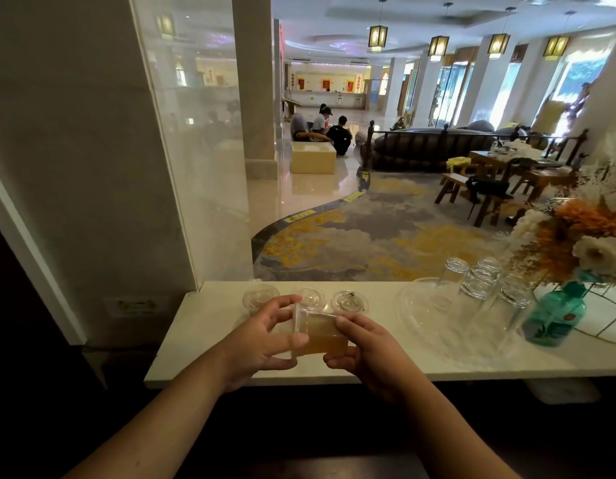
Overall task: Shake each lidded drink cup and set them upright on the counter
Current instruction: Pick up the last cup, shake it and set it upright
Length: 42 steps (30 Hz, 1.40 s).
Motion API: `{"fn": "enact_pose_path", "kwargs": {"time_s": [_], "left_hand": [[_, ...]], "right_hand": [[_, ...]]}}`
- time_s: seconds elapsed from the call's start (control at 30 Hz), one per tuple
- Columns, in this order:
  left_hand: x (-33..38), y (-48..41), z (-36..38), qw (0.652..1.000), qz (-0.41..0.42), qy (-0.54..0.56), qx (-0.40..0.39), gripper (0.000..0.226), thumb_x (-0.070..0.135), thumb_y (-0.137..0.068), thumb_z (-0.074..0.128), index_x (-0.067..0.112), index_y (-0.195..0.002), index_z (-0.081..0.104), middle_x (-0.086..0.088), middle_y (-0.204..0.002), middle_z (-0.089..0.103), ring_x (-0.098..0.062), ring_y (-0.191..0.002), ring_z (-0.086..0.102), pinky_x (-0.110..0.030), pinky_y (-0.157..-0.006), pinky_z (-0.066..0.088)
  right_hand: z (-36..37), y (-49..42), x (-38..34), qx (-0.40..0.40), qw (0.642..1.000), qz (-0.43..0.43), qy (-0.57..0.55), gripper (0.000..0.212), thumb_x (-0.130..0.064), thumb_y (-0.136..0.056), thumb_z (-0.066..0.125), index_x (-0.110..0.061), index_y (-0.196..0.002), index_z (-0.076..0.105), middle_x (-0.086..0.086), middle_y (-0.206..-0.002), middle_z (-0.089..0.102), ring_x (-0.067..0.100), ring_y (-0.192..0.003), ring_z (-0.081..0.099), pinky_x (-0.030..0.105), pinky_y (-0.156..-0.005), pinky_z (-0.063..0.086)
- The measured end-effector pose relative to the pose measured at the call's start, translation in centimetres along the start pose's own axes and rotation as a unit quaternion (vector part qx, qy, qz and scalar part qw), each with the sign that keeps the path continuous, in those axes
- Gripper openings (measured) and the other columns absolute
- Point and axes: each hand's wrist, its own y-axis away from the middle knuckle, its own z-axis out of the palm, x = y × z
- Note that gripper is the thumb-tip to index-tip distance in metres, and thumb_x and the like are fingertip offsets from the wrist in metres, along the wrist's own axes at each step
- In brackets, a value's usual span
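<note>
A clear lidded cup [320,331] of amber drink lies on its side in the air just above the white counter [420,361], its lid end pointing left. My left hand [265,340] grips the lid end, fingers curled around the rim. My right hand [365,347] holds the cup's base end between thumb and fingers. Behind my hands, three more clear cups stand upright with domed lids: one at the left [260,296], one in the middle [312,298], one at the right [349,301].
A clear round tray [438,316] carries several upturned glasses [479,281] at the right. A teal bottle [555,314] and a dried flower arrangement [583,236] stand further right. A glass pane [196,167] rises at the counter's left back edge.
</note>
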Motion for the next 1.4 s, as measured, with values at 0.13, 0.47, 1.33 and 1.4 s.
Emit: {"fn": "enact_pose_path", "kwargs": {"time_s": [0.13, 0.47, 1.33, 1.4], "left_hand": [[1.0, 0.0, 0.4, 0.996, -0.075, -0.020, 0.045, 0.030, 0.058, -0.094, 0.063, 0.038, -0.116, 0.061, -0.008, -0.127, 0.067, -0.034, -0.108, 0.072, -0.046, -0.094, 0.060], [0.4, 0.3, 0.0, 0.998, -0.048, 0.015, 0.040, 0.042, 0.031, -0.091, 0.076, 0.028, -0.130, 0.060, -0.010, -0.127, 0.066, -0.035, -0.107, 0.071, -0.051, -0.094, 0.061], [0.3, 0.1, 0.1, 0.998, -0.031, 0.044, 0.038, 0.057, 0.021, -0.086, 0.082, 0.027, -0.135, 0.053, -0.009, -0.133, 0.060, -0.035, -0.112, 0.069, -0.052, -0.092, 0.062], [0.2, 0.1, 0.1, 0.999, 0.002, 0.020, 0.028, 0.061, 0.010, -0.084, 0.084, 0.029, -0.134, 0.056, -0.003, -0.135, 0.056, -0.033, -0.115, 0.066, -0.055, -0.094, 0.061]], "right_hand": [[0.0, -0.1, 0.5, -0.015, 0.999, -0.041, 0.005, 0.029, -0.008, -0.095, 0.067, -0.010, -0.124, 0.067, 0.025, -0.129, 0.064, 0.035, -0.097, 0.070, 0.037, -0.074, 0.063], [0.4, 0.1, 0.9, -0.038, 0.999, -0.032, -0.006, 0.040, -0.012, -0.090, 0.071, -0.017, -0.129, 0.065, 0.021, -0.121, 0.068, 0.036, -0.092, 0.069, 0.043, -0.081, 0.061], [0.2, -0.4, 0.5, -0.020, 0.999, -0.003, -0.027, 0.032, -0.020, -0.098, 0.065, -0.015, -0.130, 0.064, 0.027, -0.126, 0.063, 0.036, -0.081, 0.067, 0.043, -0.079, 0.058], [0.4, -0.4, 0.4, -0.002, 1.000, 0.010, -0.006, 0.034, -0.029, -0.100, 0.063, -0.012, -0.129, 0.065, 0.027, -0.123, 0.065, 0.034, -0.077, 0.067, 0.041, -0.076, 0.060]]}}
